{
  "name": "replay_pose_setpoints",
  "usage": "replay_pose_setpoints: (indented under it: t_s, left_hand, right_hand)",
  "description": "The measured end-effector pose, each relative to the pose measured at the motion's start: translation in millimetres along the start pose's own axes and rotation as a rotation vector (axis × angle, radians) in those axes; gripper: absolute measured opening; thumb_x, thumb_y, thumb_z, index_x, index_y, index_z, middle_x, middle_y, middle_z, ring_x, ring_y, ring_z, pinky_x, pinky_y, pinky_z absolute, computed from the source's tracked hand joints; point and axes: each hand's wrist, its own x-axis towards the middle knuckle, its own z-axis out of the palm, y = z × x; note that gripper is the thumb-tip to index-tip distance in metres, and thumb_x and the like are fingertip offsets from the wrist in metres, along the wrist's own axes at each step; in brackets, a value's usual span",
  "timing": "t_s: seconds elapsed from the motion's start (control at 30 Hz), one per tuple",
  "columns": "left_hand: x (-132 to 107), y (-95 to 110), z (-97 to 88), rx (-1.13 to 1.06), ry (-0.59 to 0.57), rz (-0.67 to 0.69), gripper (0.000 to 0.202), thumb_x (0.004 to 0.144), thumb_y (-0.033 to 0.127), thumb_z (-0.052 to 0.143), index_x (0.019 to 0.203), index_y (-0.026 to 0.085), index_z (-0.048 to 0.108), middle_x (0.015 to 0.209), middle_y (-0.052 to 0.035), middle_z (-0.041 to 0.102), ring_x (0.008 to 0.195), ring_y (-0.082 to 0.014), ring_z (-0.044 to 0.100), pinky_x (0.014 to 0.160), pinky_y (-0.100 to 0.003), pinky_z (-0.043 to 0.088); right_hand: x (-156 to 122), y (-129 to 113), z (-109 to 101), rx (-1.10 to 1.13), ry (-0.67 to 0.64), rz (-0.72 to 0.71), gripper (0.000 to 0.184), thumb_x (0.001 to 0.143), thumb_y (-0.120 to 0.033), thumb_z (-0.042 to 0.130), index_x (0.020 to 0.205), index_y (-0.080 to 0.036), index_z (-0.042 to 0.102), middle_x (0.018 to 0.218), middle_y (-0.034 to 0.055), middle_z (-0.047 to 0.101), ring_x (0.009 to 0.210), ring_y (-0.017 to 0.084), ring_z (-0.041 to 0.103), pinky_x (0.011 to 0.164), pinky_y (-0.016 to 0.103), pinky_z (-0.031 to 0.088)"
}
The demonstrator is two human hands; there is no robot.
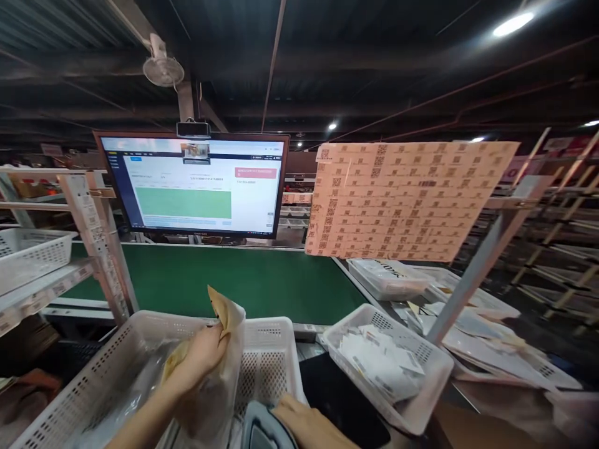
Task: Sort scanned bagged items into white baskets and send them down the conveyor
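Note:
My left hand [202, 354] grips a clear plastic bag with a yellowish item inside [223, 349], held up over a white perforated basket [269, 349]. Its top corner points upward near the green belt. My right hand [306, 425] rests at the bottom edge on a grey handheld device [264, 430], its fingers curled over it. More plastic-wrapped goods [135, 386] lie inside the basket under the raised bag.
A green conveyor belt [262, 277] runs behind the basket, below a monitor [194, 184]. A second white basket with packets [388, 368] sits to the right. A board of code labels [402, 199] hangs above right. Shelving with a basket [28, 252] stands left.

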Motion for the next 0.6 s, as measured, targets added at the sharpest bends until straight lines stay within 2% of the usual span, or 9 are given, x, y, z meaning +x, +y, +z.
replay_pose_setpoints:
  t_s: [0.1, 0.17, 0.23, 0.3, 0.37, 0.43, 0.47, 0.53, 0.6]
  left_hand:
    - [-5, -1, -4.3, 0.063, -0.030, -0.015, 0.046, 0.110, 0.030, 0.034, 0.136, 0.014, 0.067, 0.129, -0.0227, 0.076, 0.122, -0.0410, 0.072, 0.096, -0.049, 0.053]
    - [-10, 2, -11.5, 0.107, -0.038, -0.019, 0.046, 0.110, 0.027, 0.034, 0.141, 0.016, 0.065, 0.130, -0.0215, 0.076, 0.122, -0.0401, 0.073, 0.096, -0.048, 0.054]
    - [-16, 10, -21.6, 0.139, -0.027, -0.001, 0.044, 0.110, 0.026, 0.035, 0.142, 0.018, 0.064, 0.130, -0.0184, 0.076, 0.120, -0.0377, 0.073, 0.094, -0.045, 0.054]
    - [-23, 22, -31.8, 0.151, 0.002, 0.023, 0.041, 0.109, 0.026, 0.037, 0.139, 0.020, 0.065, 0.129, -0.0155, 0.076, 0.118, -0.0359, 0.074, 0.090, -0.042, 0.054]
    - [-29, 32, -39.0, 0.150, 0.045, 0.042, 0.038, 0.109, 0.025, 0.039, 0.135, 0.022, 0.066, 0.127, -0.0130, 0.076, 0.116, -0.0339, 0.074, 0.086, -0.038, 0.052]
    - [-35, 36, -42.1, 0.131, 0.086, 0.048, 0.036, 0.108, 0.023, 0.039, 0.131, 0.023, 0.067, 0.124, -0.0112, 0.076, 0.113, -0.0318, 0.074, 0.083, -0.036, 0.049]
    - [-37, 34, -42.3, 0.113, 0.102, 0.056, 0.036, 0.108, 0.022, 0.038, 0.129, 0.023, 0.068, 0.122, -0.0107, 0.076, 0.112, -0.0309, 0.073, 0.082, -0.035, 0.048]
    - [-41, 26, -41.2, 0.070, 0.125, 0.078, 0.034, 0.107, 0.021, 0.038, 0.123, 0.022, 0.068, 0.122, -0.0107, 0.076, 0.111, -0.0304, 0.073, 0.082, -0.035, 0.045]
    - [-41, 15, -39.6, 0.043, 0.140, 0.099, 0.032, 0.107, 0.021, 0.038, 0.118, 0.021, 0.068, 0.122, -0.0112, 0.076, 0.112, -0.0310, 0.072, 0.083, -0.036, 0.043]
  right_hand:
    - [-2, -12, -6, -0.068, -0.014, 0.048, 0.047, 0.072, -0.032, 0.073, 0.118, -0.024, 0.067, 0.124, 0.0097, 0.066, 0.109, 0.031, 0.070, 0.095, 0.039, 0.052]
    - [7, -15, -4, -0.161, -0.062, 0.083, 0.056, 0.068, -0.033, 0.077, 0.122, -0.021, 0.069, 0.132, 0.0135, 0.066, 0.115, 0.035, 0.070, 0.100, 0.043, 0.054]
    - [28, -16, 6, -0.265, -0.164, 0.118, 0.064, 0.064, -0.032, 0.082, 0.125, -0.016, 0.071, 0.137, 0.0181, 0.066, 0.117, 0.039, 0.072, 0.100, 0.044, 0.057]
    - [59, -16, 23, -0.360, -0.281, 0.129, 0.064, 0.063, -0.032, 0.086, 0.124, -0.013, 0.074, 0.133, 0.0194, 0.071, 0.114, 0.039, 0.075, 0.097, 0.043, 0.060]
    - [91, -17, 44, -0.441, -0.408, 0.140, 0.048, 0.066, -0.035, 0.087, 0.108, -0.014, 0.079, 0.115, 0.0153, 0.078, 0.109, 0.038, 0.077, 0.092, 0.042, 0.062]
    - [117, -17, 65, -0.494, -0.482, 0.157, 0.026, 0.072, -0.044, 0.083, 0.075, -0.020, 0.073, 0.087, 0.0069, 0.078, 0.100, 0.036, 0.079, 0.085, 0.044, 0.063]
    - [127, -17, 73, -0.503, -0.489, 0.158, 0.034, 0.074, -0.049, 0.081, 0.061, -0.022, 0.064, 0.075, 0.0037, 0.074, 0.096, 0.035, 0.079, 0.083, 0.044, 0.064]
    - [138, -17, 82, -0.513, -0.486, 0.145, 0.052, 0.076, -0.053, 0.078, 0.049, -0.022, 0.047, 0.063, 0.0013, 0.066, 0.093, 0.033, 0.079, 0.082, 0.045, 0.064]
    - [138, -19, 80, -0.551, -0.498, 0.122, 0.046, 0.076, -0.049, 0.080, 0.053, -0.021, 0.052, 0.069, 0.0030, 0.070, 0.097, 0.033, 0.080, 0.085, 0.043, 0.064]
